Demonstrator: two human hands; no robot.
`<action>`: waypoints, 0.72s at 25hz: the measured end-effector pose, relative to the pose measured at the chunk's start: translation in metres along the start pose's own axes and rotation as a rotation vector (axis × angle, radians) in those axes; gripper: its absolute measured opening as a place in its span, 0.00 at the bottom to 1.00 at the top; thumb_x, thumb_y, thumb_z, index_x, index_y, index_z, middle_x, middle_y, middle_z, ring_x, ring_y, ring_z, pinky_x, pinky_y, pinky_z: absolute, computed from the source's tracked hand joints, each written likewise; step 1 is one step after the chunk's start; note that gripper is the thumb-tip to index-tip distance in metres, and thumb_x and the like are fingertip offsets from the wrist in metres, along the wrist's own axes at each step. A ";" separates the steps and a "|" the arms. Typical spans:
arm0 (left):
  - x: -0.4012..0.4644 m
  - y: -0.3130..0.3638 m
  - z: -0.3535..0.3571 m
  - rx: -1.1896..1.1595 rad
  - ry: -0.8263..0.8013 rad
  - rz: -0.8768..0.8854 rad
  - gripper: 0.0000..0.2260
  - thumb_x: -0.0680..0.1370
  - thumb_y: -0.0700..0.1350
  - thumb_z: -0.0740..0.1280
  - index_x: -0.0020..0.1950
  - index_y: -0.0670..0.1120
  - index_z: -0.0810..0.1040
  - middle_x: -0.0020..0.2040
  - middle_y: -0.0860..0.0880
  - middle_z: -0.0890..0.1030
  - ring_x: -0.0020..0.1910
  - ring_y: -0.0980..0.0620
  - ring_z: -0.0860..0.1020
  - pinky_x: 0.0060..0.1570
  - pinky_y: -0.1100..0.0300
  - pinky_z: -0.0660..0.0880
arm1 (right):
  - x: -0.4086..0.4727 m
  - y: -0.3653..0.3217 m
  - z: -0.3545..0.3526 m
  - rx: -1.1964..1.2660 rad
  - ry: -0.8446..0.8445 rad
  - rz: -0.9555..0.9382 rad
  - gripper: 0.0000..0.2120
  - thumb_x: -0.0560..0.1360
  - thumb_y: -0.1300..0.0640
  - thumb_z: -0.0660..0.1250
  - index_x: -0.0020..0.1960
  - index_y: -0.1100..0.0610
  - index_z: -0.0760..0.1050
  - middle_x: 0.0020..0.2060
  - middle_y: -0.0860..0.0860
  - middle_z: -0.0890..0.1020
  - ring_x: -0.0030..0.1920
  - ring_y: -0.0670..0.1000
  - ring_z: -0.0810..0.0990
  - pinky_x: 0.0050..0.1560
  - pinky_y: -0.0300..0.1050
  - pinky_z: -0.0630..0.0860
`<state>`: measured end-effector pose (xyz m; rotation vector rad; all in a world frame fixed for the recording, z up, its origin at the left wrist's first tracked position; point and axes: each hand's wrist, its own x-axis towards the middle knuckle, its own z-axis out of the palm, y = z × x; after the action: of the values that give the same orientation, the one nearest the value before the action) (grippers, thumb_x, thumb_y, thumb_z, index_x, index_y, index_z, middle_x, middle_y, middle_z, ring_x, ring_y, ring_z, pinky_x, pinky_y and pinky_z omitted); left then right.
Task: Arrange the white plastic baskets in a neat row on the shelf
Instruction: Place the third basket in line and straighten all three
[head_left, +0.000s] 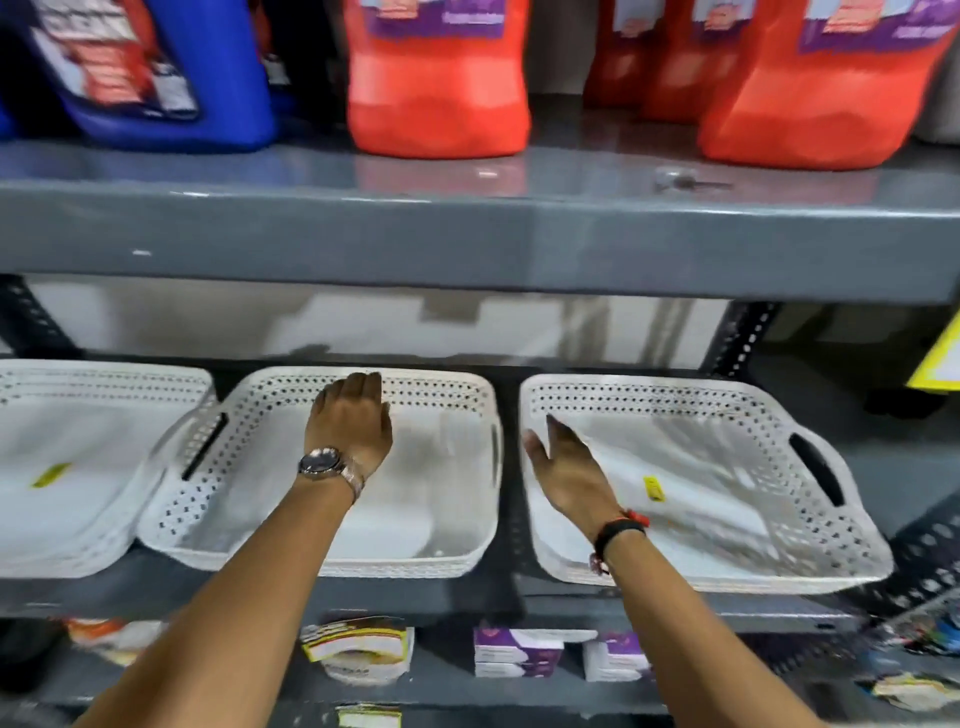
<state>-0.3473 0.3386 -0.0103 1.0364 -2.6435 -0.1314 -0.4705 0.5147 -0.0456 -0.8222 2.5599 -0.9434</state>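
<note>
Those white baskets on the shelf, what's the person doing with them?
A person is lining up three white baskets on a grey shelf. The left hand reaches into the middle basket, near its back wall. The right hand, open, is over the left edge of the right basket. The left basket touches the middle one; a gap separates the middle and right baskets.

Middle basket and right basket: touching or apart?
Apart. The head view shows a strip of dark shelf between the middle basket and the right basket, running front to back.
</note>
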 end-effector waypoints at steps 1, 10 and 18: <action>-0.002 -0.025 -0.001 0.011 0.007 -0.005 0.21 0.77 0.42 0.60 0.69 0.38 0.67 0.67 0.37 0.72 0.67 0.39 0.69 0.69 0.47 0.63 | 0.003 -0.014 0.014 0.016 -0.032 0.043 0.31 0.78 0.43 0.51 0.74 0.61 0.53 0.74 0.57 0.60 0.74 0.55 0.59 0.73 0.45 0.56; 0.005 -0.189 -0.008 -0.089 -0.258 -0.385 0.28 0.80 0.53 0.51 0.76 0.42 0.49 0.77 0.40 0.55 0.74 0.38 0.58 0.73 0.43 0.55 | 0.003 -0.050 0.053 -0.122 0.113 0.211 0.30 0.79 0.49 0.53 0.75 0.62 0.48 0.73 0.62 0.62 0.72 0.60 0.63 0.70 0.50 0.62; 0.008 -0.197 0.001 -0.270 -0.266 -0.366 0.14 0.80 0.38 0.52 0.64 0.35 0.67 0.63 0.34 0.74 0.60 0.35 0.75 0.57 0.46 0.73 | 0.005 -0.060 0.067 -0.201 0.141 0.178 0.28 0.75 0.72 0.50 0.74 0.62 0.51 0.69 0.64 0.68 0.66 0.63 0.70 0.63 0.53 0.70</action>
<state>-0.2253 0.1883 -0.0471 1.4765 -2.5270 -0.7285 -0.4195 0.4412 -0.0557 -0.5828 2.8286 -0.7231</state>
